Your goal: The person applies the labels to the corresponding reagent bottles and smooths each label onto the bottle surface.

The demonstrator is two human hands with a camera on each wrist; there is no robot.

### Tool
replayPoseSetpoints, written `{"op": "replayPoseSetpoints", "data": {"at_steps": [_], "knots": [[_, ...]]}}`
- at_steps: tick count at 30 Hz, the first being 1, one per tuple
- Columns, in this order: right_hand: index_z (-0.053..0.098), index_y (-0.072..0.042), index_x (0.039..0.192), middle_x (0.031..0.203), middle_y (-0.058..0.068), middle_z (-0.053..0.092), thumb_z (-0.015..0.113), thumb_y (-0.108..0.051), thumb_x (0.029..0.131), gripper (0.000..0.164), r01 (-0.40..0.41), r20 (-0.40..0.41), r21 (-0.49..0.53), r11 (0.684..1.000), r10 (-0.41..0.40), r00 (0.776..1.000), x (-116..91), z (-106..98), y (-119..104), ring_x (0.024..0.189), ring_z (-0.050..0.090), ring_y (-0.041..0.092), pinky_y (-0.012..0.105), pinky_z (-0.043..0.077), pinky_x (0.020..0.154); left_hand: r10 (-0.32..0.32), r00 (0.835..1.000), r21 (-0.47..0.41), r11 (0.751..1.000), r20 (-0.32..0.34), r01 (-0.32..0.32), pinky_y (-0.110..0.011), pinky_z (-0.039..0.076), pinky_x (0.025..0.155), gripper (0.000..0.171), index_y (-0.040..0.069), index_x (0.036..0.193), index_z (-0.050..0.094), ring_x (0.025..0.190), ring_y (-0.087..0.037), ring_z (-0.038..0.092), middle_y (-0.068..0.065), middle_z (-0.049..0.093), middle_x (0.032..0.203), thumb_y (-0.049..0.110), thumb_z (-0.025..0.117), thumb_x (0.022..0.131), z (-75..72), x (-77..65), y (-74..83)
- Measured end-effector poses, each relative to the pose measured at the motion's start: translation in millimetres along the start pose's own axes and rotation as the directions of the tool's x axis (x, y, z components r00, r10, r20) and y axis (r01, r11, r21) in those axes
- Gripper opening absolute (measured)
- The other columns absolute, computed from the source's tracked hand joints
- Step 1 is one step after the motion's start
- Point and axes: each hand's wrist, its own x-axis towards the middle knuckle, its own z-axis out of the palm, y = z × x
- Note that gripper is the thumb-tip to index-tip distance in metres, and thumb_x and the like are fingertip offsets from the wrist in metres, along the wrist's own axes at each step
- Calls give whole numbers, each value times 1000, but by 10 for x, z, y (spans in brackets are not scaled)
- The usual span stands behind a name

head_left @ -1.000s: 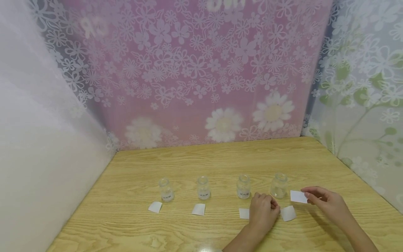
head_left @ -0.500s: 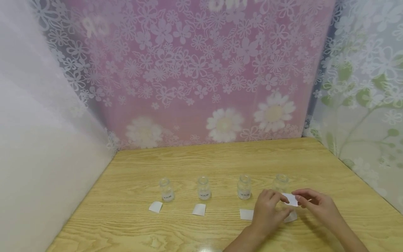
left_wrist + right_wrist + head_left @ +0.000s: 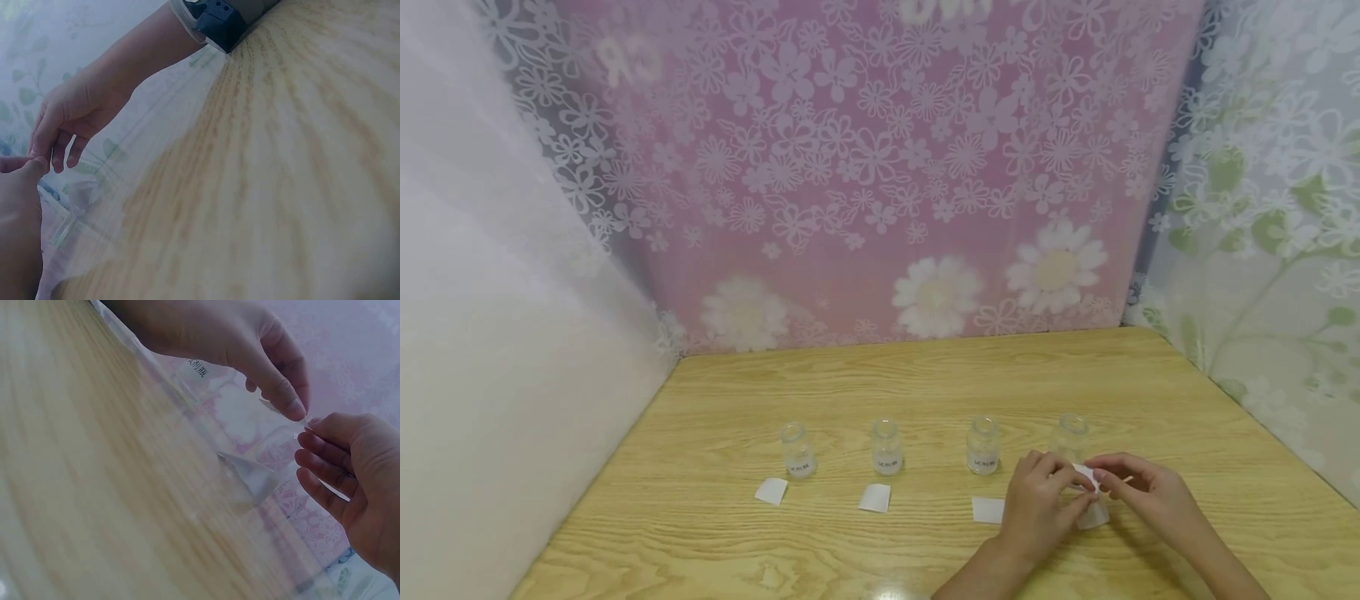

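Note:
Between both hands, a small white paper label [image 3: 1084, 477] is pinched close in front of the rightmost clear glass bottle [image 3: 1072, 427]. My left hand [image 3: 1039, 498] has thumb and forefinger at its left side; my right hand [image 3: 1161, 500] pinches the right side. Fingertips of both hands nearly meet and cover most of the label. In the right wrist view, only a thin edge of the label [image 3: 270, 405] shows beside the left thumb. Below the hands lies a curled white paper square [image 3: 1096, 518], partly hidden by the left hand. The bottle's lower part is hidden too.
To the left stand three more glass bottles, [image 3: 798, 454] [image 3: 887, 450] [image 3: 982, 450] each bearing a printed label. White paper pieces [image 3: 771, 492] [image 3: 874, 498] [image 3: 987, 510] lie before them on the wooden table [image 3: 820, 550]. Flower-patterned curtains [image 3: 880, 208] enclose the back and sides.
My right hand has brought the label leftward in front of the rightmost bottle. My left hand has shifted slightly right and taken hold of the label's other side.

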Motion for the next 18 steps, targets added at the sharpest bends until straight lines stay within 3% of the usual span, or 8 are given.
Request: {"op": "replayPoseSetpoints", "data": {"at_steps": [3, 8, 12, 18], "knots": [[64, -1, 101, 91, -5, 65, 57, -3, 90, 13, -3, -1, 4, 1000, 3, 1000, 3, 0, -8, 72, 60, 10, 27, 52, 59, 5, 998, -33, 999, -57, -7, -7, 31, 75, 12, 16, 80, 69, 76, -3, 45, 10, 56, 80, 23, 77, 75, 18, -4, -9], [64, 1, 101, 89, -1, 66, 56, -1, 91, 13, 16, -8, 23, 1000, -16, 1000, 10, 7, -3, 72, 60, 10, 27, 52, 59, -140, 978, -229, 968, -152, 103, -8, 38, 73, 8, 11, 84, 66, 77, -4, 49, 7, 61, 81, 14, 72, 80, 31, -8, 2], [62, 2, 102, 90, 3, 65, 55, 0, 91, 14, 35, -14, 25, 999, -34, 999, 12, 9, 16, 72, 59, 10, 27, 51, 58, -303, 938, -385, 896, -166, 221, -13, 43, 68, 7, 11, 87, 64, 77, -4, 50, 7, 61, 82, 11, 70, 82, 51, -8, 18], [59, 3, 105, 92, 0, 64, 54, -2, 92, 15, -2, 35, 46, 999, 0, 999, 13, -1, 37, 76, 59, 8, 27, 52, 60, -497, 860, -581, 736, -113, 349, -23, 47, 63, 7, 5, 87, 61, 75, -8, 52, -1, 61, 81, 7, 66, 84, 59, 17, 51]]}}
